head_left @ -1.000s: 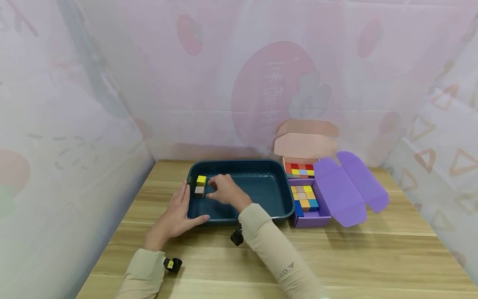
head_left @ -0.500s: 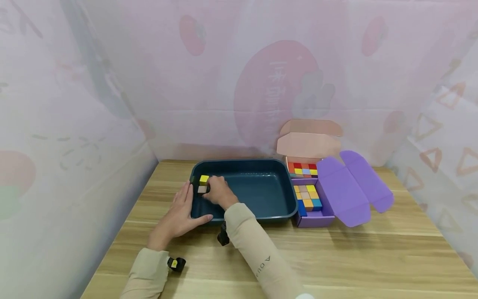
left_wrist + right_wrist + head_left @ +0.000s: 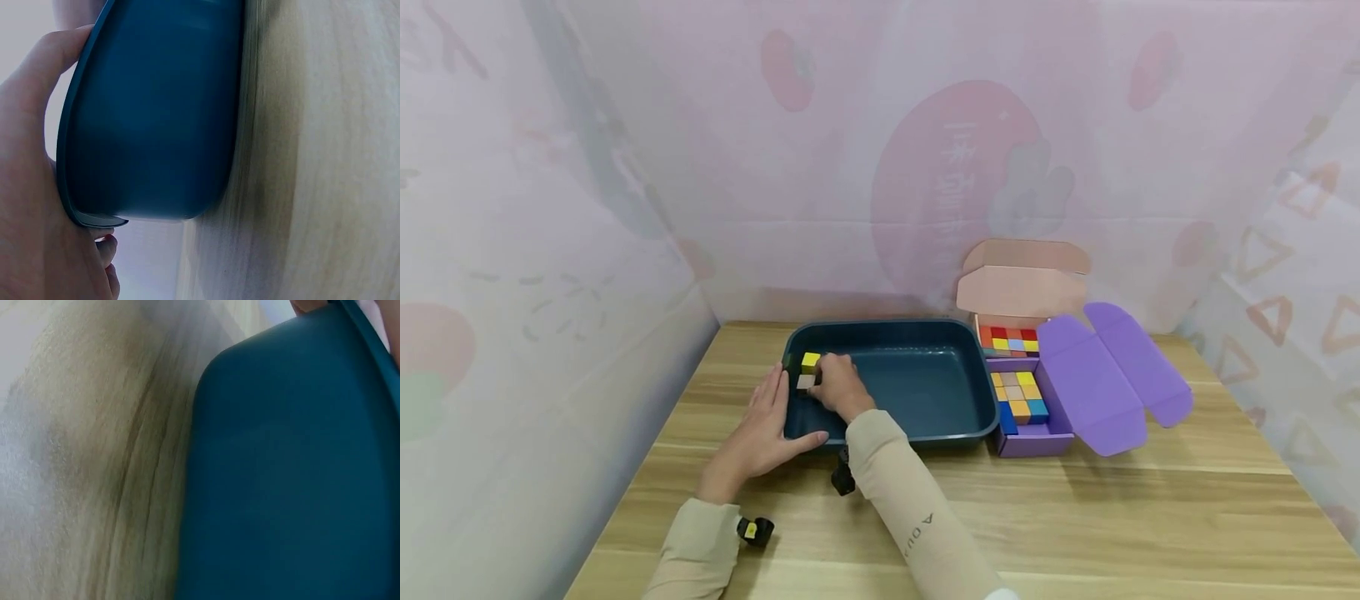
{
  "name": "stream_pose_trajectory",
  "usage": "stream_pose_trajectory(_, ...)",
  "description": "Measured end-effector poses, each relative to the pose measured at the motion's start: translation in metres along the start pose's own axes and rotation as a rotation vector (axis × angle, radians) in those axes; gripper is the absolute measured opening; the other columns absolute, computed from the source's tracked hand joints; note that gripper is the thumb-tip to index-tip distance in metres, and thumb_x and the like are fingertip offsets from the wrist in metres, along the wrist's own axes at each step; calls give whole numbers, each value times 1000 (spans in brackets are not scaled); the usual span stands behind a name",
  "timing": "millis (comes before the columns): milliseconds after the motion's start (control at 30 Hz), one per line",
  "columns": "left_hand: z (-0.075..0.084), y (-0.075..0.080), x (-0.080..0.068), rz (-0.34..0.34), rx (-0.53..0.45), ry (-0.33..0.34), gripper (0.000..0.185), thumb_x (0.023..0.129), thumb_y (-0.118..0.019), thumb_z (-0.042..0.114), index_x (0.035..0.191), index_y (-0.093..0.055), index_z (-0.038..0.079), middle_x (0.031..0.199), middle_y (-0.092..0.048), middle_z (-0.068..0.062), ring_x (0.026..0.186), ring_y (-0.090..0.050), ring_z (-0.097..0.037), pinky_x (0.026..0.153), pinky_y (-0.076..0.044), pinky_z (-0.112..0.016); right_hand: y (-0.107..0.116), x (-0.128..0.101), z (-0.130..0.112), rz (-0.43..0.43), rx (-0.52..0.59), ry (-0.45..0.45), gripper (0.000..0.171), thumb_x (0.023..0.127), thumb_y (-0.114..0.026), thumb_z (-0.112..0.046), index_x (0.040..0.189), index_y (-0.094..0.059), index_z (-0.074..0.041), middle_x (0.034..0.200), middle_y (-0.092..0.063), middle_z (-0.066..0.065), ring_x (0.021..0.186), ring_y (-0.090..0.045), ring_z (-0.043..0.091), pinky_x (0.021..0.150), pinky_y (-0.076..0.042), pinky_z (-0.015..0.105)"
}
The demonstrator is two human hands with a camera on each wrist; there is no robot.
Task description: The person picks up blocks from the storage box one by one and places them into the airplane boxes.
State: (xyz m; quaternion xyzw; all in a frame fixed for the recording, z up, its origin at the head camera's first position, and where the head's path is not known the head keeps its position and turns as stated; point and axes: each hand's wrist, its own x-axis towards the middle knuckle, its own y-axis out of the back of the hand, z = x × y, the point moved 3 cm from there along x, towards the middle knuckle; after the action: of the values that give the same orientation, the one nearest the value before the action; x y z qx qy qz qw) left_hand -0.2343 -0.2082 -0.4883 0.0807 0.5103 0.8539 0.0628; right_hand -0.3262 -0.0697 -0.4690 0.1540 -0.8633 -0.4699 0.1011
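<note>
In the head view, my left hand [image 3: 763, 429] lies over the left end of a dark teal tray [image 3: 917, 432], fingers along the side and thumb on the front rim. The left wrist view shows this hand [image 3: 44, 162] against the tray's rim. Inside the tray, at the left, are a yellow cube [image 3: 810, 362] and, nearer me, a light wooden cube [image 3: 806, 381]. My right hand [image 3: 844, 387] reaches in with curled fingers and pinches the wooden cube at its right side; the fingertips are partly hidden. The right wrist view shows mostly the tray's outer wall [image 3: 281, 462].
Right of the tray, an open purple box [image 3: 1033, 446] holds several coloured cubes, its lid [image 3: 1097, 383] spread rightward. Behind it stands an open peach box [image 3: 1022, 292] with more cubes. Printed fabric [image 3: 820, 183] encloses the wooden table [image 3: 1075, 517].
My right hand has moved left to the wooden cube, and its fingers have come in against it. The left hand stays at the tray's edge. The head view has shifted slightly.
</note>
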Motion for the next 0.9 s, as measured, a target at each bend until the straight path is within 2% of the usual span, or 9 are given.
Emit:
stream_pose_trajectory(133, 0, -2, 0, -2, -3, 1, 130, 88, -64, 78, 168, -2, -4, 178, 8, -20, 165, -3, -46, 131, -11, -68, 2, -2, 3, 0, 13, 11, 16, 97, -79, -21, 106, -79, -8, 104, -75, 5, 86, -69, 15, 82, -63, 31)
stream_pose_trajectory(367, 1, -3, 0, 0, -12, 3, 129, 89, -66, 76, 167, -3, -4, 178, 5, -21, 165, -3, -45, 131, -10, -67, 16, -12, 15, 12, 63, 39, 20, 98, -78, -17, 114, -80, -6, 110, -77, 8, 90, -71, 16, 86, -64, 33)
stream_pose_trajectory(667, -2, -2, 3, -2, -9, -1, 133, 87, -66, 79, 168, -1, -4, 179, 9, -19, 165, -3, -46, 130, -10, -70, 45, -34, 25, -3, 75, 142, 21, 97, -78, -15, 116, -78, -6, 113, -79, 8, 100, -74, 17, 90, -64, 31)
stream_pose_trajectory(900, -1, -1, 4, -8, -9, -2, 133, 87, -66, 79, 167, -1, -4, 178, 7, -21, 165, -3, -46, 131, -9, -69, 70, -58, 34, -29, 110, 175, 23, 96, -79, -15, 117, -78, -5, 112, -80, 9, 100, -77, 17, 89, -65, 32)
